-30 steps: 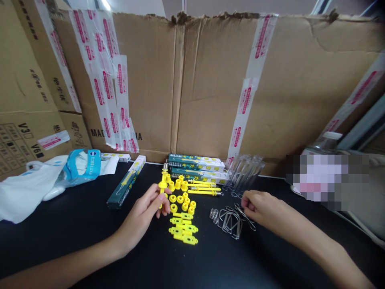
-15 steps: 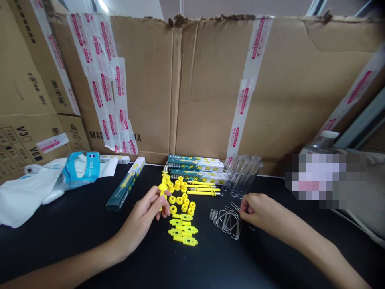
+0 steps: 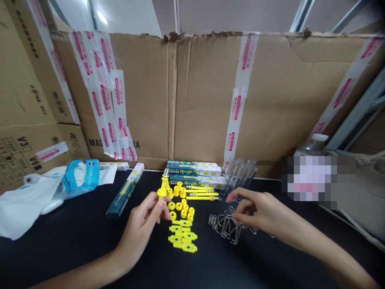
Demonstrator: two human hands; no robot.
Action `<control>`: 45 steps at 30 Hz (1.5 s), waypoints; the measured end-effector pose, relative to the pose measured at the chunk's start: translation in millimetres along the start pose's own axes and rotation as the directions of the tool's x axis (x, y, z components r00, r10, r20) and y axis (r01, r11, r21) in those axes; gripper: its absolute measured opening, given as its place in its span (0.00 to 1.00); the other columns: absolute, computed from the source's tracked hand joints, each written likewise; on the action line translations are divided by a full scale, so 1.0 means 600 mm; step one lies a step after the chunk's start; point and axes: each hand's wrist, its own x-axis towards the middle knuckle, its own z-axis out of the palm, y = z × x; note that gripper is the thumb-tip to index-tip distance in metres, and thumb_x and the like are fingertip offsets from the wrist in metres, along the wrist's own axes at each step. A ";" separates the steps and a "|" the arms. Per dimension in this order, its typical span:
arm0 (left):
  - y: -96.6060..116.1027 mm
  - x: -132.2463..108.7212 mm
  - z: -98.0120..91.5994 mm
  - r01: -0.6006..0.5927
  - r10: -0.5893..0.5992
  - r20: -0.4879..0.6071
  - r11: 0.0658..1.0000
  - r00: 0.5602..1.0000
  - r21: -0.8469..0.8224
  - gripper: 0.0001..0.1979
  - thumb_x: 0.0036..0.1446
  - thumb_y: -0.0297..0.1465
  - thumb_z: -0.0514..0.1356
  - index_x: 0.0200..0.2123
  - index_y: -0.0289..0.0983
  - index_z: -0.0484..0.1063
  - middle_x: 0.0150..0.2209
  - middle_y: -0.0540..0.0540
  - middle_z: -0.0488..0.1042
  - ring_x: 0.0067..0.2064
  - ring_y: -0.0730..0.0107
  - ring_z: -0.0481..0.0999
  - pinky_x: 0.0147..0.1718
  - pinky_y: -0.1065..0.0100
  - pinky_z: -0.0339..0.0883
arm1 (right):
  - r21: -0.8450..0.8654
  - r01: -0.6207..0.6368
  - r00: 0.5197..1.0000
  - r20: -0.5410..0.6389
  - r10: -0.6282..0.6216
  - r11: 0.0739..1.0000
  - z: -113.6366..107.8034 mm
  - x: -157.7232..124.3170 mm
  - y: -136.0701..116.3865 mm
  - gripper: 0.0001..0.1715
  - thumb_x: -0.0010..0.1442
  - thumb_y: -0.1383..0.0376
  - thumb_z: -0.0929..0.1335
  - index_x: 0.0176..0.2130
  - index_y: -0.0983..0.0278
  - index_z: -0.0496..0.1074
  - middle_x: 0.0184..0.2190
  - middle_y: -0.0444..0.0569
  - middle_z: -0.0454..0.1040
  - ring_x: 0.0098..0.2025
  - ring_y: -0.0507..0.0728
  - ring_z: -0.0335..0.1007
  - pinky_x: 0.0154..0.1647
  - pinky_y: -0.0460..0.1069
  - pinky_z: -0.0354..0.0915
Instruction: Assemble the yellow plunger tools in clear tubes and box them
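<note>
Being gripped by left hand (image 3: 140,233): yellow plastic rod (image 3: 164,185). Right hand (image 3: 258,214) half-open above bent steel-wire clips (image 3: 225,232). Yellow plastic rings (image 3: 179,206) lying loose, unassembled, on black table (image 3: 270,261).

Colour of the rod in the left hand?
The plastic rod is bright yellow, shown best in the head view.

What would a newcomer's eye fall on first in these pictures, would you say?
The bright yellow plastic parts on the black table stand out first, with one yellow rod held in the left hand. Bent wire clips lie beneath the right hand, before a taped cardboard wall.
</note>
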 end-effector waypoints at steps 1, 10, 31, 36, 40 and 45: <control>0.002 -0.001 0.005 -0.005 0.005 0.000 1.000 1.000 -0.016 0.17 0.67 0.44 0.54 0.33 0.38 0.71 0.30 0.49 0.72 0.33 0.68 0.69 0.33 0.70 0.63 | 0.130 0.015 1.000 0.001 -0.016 0.991 0.008 -0.001 -0.013 0.17 0.56 0.63 0.70 0.47 0.59 0.71 0.26 0.43 0.81 0.27 0.54 0.75 0.26 0.45 0.67; 0.014 0.004 0.059 -0.017 0.021 0.029 0.991 0.999 -0.131 0.15 0.60 0.42 0.62 0.33 0.36 0.76 0.35 0.46 0.73 0.40 0.62 0.75 0.40 0.68 0.67 | 0.769 0.213 0.977 -0.167 -0.133 0.603 0.143 -0.008 -0.073 0.11 0.54 0.60 0.76 0.32 0.61 0.73 0.32 0.44 0.79 0.35 0.53 0.76 0.40 0.48 0.72; 0.002 0.009 0.052 0.223 -0.175 0.177 0.927 0.968 -0.302 0.23 0.51 0.49 0.68 0.38 0.34 0.78 0.35 0.44 0.77 0.32 0.66 0.74 0.29 0.69 0.69 | 0.777 0.132 0.990 -0.129 -0.049 0.615 0.163 -0.005 -0.071 0.15 0.52 0.57 0.77 0.28 0.63 0.72 0.34 0.48 0.83 0.34 0.54 0.78 0.25 0.42 0.66; 0.004 0.008 0.051 0.221 -0.174 0.178 0.929 0.969 -0.298 0.25 0.50 0.51 0.68 0.38 0.33 0.77 0.33 0.45 0.76 0.32 0.66 0.74 0.31 0.68 0.70 | 0.769 0.109 0.993 -0.107 -0.042 0.630 0.162 -0.004 -0.075 0.18 0.50 0.56 0.78 0.27 0.63 0.71 0.31 0.49 0.83 0.30 0.53 0.76 0.23 0.42 0.64; 0.006 0.007 0.052 0.219 -0.172 0.178 0.930 0.969 -0.296 0.25 0.50 0.50 0.67 0.37 0.34 0.76 0.32 0.46 0.75 0.31 0.67 0.73 0.30 0.68 0.69 | 0.744 0.103 0.993 -0.120 -0.020 0.661 0.168 -0.002 -0.070 0.18 0.51 0.54 0.77 0.30 0.62 0.71 0.29 0.47 0.81 0.28 0.53 0.75 0.21 0.42 0.64; 0.009 0.006 0.054 0.199 -0.152 0.172 0.932 0.973 -0.302 0.23 0.50 0.50 0.68 0.36 0.34 0.76 0.30 0.48 0.74 0.28 0.71 0.70 0.28 0.69 0.66 | 0.601 0.165 0.980 -0.189 -0.062 0.782 0.173 -0.003 -0.062 0.13 0.56 0.55 0.74 0.33 0.61 0.75 0.26 0.45 0.79 0.25 0.53 0.74 0.19 0.43 0.65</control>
